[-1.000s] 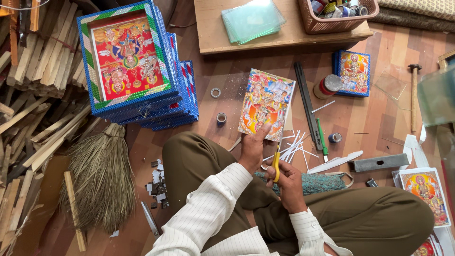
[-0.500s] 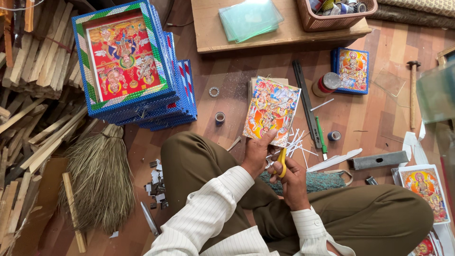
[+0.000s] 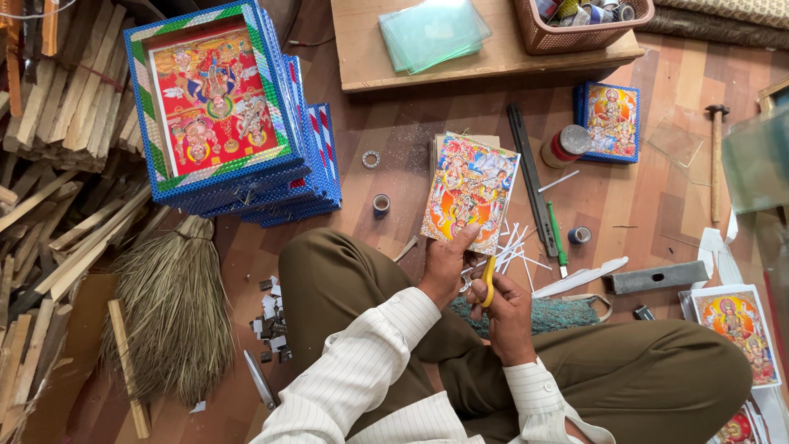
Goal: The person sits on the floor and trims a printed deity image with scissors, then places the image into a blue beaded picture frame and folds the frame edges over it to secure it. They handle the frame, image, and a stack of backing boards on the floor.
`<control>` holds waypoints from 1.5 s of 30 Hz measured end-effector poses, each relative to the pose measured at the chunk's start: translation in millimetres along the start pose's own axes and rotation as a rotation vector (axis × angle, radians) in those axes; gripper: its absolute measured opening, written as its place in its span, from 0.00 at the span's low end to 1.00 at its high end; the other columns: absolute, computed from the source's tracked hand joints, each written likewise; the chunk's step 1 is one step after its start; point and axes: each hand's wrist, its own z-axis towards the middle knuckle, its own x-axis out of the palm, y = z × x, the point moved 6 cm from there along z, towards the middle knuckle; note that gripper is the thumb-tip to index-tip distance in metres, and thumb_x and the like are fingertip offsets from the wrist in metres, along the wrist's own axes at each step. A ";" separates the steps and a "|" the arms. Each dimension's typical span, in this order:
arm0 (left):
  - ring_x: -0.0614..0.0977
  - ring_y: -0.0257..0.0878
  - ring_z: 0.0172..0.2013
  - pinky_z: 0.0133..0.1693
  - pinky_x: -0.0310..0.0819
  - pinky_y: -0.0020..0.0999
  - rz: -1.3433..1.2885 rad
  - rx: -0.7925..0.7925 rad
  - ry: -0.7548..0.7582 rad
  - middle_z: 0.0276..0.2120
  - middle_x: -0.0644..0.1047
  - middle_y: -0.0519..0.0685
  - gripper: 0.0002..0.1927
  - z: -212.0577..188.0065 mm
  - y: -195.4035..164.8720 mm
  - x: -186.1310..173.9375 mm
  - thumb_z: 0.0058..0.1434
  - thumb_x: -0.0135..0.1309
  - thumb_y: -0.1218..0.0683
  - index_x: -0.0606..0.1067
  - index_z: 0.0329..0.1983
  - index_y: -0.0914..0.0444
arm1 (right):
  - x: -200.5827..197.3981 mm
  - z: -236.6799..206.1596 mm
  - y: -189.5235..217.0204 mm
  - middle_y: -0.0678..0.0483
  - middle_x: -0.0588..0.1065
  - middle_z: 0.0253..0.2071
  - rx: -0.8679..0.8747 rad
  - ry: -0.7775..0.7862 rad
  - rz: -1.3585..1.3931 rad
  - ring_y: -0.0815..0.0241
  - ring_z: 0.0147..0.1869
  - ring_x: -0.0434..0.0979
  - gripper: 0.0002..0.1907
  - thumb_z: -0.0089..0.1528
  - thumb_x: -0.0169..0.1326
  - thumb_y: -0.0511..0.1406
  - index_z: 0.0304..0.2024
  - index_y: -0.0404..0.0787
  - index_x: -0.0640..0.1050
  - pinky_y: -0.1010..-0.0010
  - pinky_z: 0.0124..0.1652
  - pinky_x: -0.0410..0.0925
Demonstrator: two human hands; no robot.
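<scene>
My left hand pinches the lower edge of a colourful printed picture card and holds it up over the floor. Close to its right, my right hand grips yellow-handled scissors, whose blades sit at the card's bottom edge. Thin white paper strips lie scattered on the floor just beyond both hands. A small pile of similar cards shows behind the held one.
A stack of blue-framed pictures stands at the left, beside wooden sticks and a broom. A low wooden table holds glass panes and a basket. A hammer, ruler, tape rolls and more prints lie at the right.
My left hand has lifted and tilted the card a little further from my body. My right hand with the scissors has stayed at the card's lower edge.
</scene>
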 end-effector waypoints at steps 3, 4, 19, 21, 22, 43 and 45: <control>0.81 0.32 0.31 0.34 0.76 0.29 0.013 -0.012 -0.008 0.34 0.81 0.45 0.08 0.6 1.4 -2.1 0.65 0.56 0.54 0.78 0.42 0.63 | -0.5 0.0 -0.3 0.51 0.77 0.27 -0.003 0.000 0.018 0.66 0.24 0.72 0.14 0.62 0.60 0.36 0.44 0.31 0.80 0.78 0.26 0.66; 0.79 0.32 0.29 0.32 0.73 0.28 0.020 0.004 0.013 0.33 0.80 0.45 0.08 1.5 1.6 -2.0 0.66 0.57 0.53 0.78 0.42 0.63 | -0.5 -0.1 0.1 0.50 0.78 0.28 -0.011 0.009 0.014 0.66 0.24 0.73 0.14 0.62 0.60 0.36 0.44 0.30 0.80 0.78 0.27 0.66; 0.73 0.27 0.23 0.25 0.64 0.23 0.189 -0.014 0.067 0.27 0.77 0.41 0.08 -7.0 8.1 -1.2 0.65 0.59 0.51 0.78 0.37 0.60 | -9.4 6.8 6.7 0.49 0.78 0.30 -0.029 0.019 0.172 0.63 0.26 0.75 0.18 0.65 0.56 0.36 0.50 0.26 0.78 0.77 0.28 0.68; 0.74 0.27 0.23 0.25 0.64 0.23 0.198 -0.046 0.045 0.27 0.78 0.41 0.08 -7.7 7.9 -1.7 0.64 0.59 0.51 0.78 0.37 0.60 | -8.3 6.3 7.5 0.49 0.78 0.30 -0.032 0.022 0.167 0.64 0.26 0.75 0.18 0.65 0.56 0.36 0.50 0.26 0.79 0.77 0.28 0.68; 0.73 0.27 0.23 0.25 0.64 0.23 0.197 -0.041 0.051 0.27 0.77 0.41 0.08 -7.9 7.3 -0.9 0.64 0.59 0.51 0.78 0.37 0.60 | -8.1 6.2 7.7 0.49 0.78 0.30 -0.031 0.018 0.165 0.64 0.26 0.75 0.18 0.65 0.56 0.36 0.50 0.26 0.79 0.77 0.28 0.68; 0.76 0.32 0.19 0.22 0.68 0.27 0.187 -0.201 0.083 0.26 0.79 0.46 0.09 -15.8 11.9 5.7 0.63 0.57 0.52 0.78 0.38 0.64 | -10.6 9.6 13.2 0.49 0.78 0.32 -0.088 -0.062 0.261 0.63 0.29 0.78 0.16 0.67 0.55 0.37 0.50 0.28 0.76 0.75 0.28 0.71; 0.77 0.31 0.19 0.21 0.68 0.26 0.186 -0.183 0.105 0.27 0.80 0.45 0.09 -17.1 11.9 8.8 0.63 0.57 0.53 0.79 0.40 0.64 | -12.2 9.4 15.3 0.49 0.79 0.31 -0.098 -0.068 0.257 0.62 0.28 0.77 0.16 0.67 0.54 0.37 0.50 0.29 0.76 0.76 0.27 0.70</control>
